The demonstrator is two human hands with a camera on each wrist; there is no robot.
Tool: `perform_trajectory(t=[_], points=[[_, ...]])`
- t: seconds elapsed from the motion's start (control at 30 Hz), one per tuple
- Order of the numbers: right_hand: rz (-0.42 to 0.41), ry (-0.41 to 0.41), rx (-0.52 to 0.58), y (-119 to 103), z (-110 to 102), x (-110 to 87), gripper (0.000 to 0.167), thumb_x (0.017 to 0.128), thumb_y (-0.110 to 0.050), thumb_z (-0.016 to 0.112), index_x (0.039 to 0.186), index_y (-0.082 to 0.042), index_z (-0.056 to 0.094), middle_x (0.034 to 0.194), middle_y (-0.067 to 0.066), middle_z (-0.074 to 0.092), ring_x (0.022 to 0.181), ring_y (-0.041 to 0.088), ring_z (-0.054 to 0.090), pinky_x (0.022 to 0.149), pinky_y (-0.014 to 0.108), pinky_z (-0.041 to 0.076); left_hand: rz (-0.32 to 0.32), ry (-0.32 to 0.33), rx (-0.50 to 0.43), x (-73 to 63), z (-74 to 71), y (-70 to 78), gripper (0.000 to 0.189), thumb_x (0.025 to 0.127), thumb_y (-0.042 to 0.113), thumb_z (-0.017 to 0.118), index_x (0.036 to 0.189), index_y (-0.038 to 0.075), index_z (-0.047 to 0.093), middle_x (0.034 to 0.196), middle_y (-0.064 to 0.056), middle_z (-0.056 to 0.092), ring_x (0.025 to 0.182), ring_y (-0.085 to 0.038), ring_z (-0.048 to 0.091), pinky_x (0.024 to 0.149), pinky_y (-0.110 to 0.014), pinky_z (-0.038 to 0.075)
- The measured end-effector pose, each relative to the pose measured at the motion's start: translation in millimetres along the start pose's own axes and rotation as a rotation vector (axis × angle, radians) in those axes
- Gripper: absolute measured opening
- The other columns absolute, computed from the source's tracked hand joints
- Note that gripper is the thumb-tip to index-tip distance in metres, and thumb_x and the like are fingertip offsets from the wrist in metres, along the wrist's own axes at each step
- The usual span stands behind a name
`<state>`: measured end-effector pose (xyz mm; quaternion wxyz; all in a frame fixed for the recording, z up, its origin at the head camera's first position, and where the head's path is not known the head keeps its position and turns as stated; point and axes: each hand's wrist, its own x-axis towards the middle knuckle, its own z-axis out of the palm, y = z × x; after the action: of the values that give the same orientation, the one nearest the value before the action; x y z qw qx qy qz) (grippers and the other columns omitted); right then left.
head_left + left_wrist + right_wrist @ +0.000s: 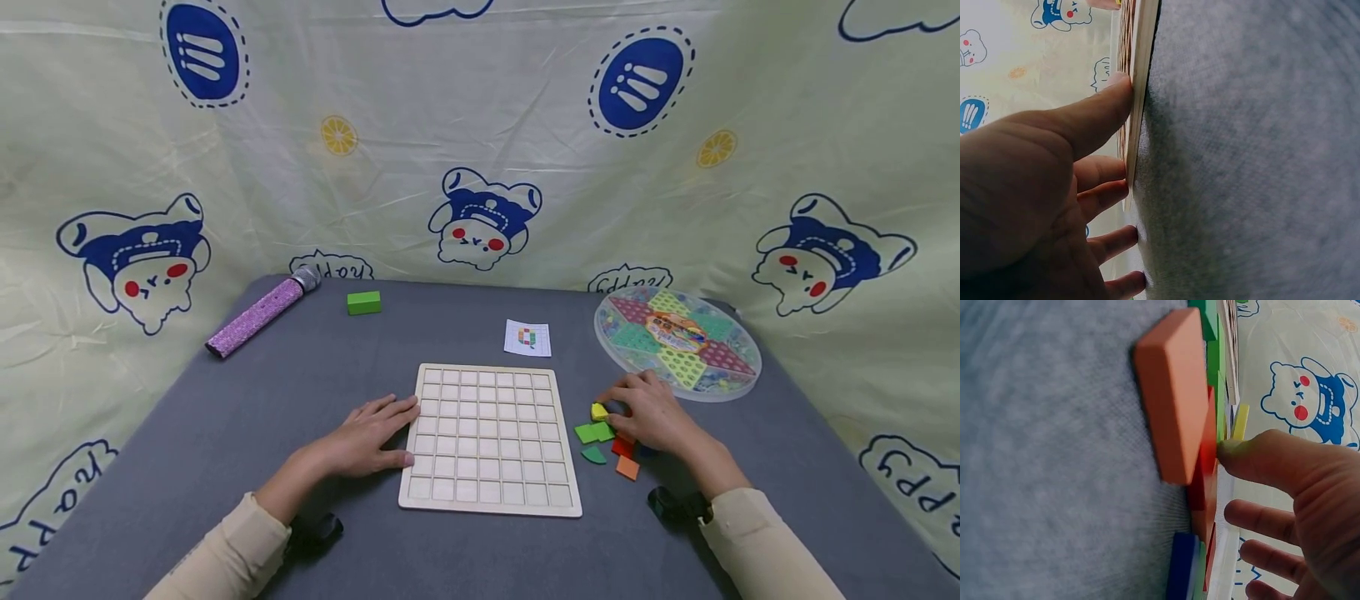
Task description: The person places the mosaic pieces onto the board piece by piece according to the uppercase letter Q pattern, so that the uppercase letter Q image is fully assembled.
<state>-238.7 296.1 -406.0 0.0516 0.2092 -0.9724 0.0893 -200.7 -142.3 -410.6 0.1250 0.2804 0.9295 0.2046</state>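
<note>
A pale wooden grid board [491, 443] lies flat in front of the person. The left hand [366, 437] rests at the board's left edge, thumb and fingertips touching its rim [1138, 94], fingers extended. To the right of the board, the right hand [651, 414] pinches a small yellow block [598, 412] with thumb and index finger; the block [1241, 422] stands tilted at the thumb tip. Under and beside this hand lie light green blocks [594, 432], a dark green rounded piece [594, 455], a red block [622, 447], an orange block [1175, 403] and a blue block [1181, 569].
A small card with a coloured pattern [527, 337] lies behind the board. A round clear-lidded game box [630, 339] is at the back right. On the back left are a green block [363, 303] and a purple glittery microphone [258, 317]. A printed cloth hangs behind the table.
</note>
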Motion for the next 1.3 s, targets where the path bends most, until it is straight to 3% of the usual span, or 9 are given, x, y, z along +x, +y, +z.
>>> perform_trajectory(t=[0.3,0.7,0.97,1.3], points=[[-0.038,0.047,-0.016,-10,-3,3.4,0.02,0.079,-0.028,0.076,0.096,-0.019,0.072,0.102,0.007,0.06,0.101,0.029,0.044,0.083,0.053,0.034,-0.001,-0.006,0.002,0.3,-1.3,1.3,0.07,0.091,0.042,0.058,0.148,0.011,0.031,0.157,-0.008,0.026,0.144,-0.039,0.017,0.108,-0.066,0.017],[-0.108,0.098,0.001,-65,3,34.6,0.026,0.077,-0.031,0.078,0.098,-0.017,0.073,0.1,0.007,0.064,0.1,0.026,0.048,0.084,0.048,0.038,-0.022,-0.032,0.012,2.2,-2.8,4.2,0.07,0.092,0.041,0.058,0.149,0.012,0.03,0.157,-0.007,0.025,0.145,-0.038,0.016,0.109,-0.066,0.016],[-0.079,0.039,0.078,-103,10,60.9,0.023,0.079,-0.029,0.075,0.099,-0.017,0.072,0.101,0.004,0.067,0.096,0.023,0.048,0.085,0.047,0.038,-0.02,-0.018,0.018,1.3,-1.9,3.5,0.07,0.091,0.04,0.058,0.148,0.011,0.031,0.157,-0.007,0.026,0.145,-0.038,0.017,0.109,-0.064,0.017],[-0.117,0.006,0.066,-131,23,86.0,0.021,0.079,-0.029,0.073,0.097,-0.018,0.072,0.096,0.0,0.067,0.089,0.019,0.054,0.081,0.039,0.043,-0.015,-0.015,0.03,2.9,0.6,1.0,0.069,0.091,0.042,0.058,0.148,0.013,0.031,0.157,-0.005,0.026,0.145,-0.037,0.018,0.109,-0.064,0.017]])
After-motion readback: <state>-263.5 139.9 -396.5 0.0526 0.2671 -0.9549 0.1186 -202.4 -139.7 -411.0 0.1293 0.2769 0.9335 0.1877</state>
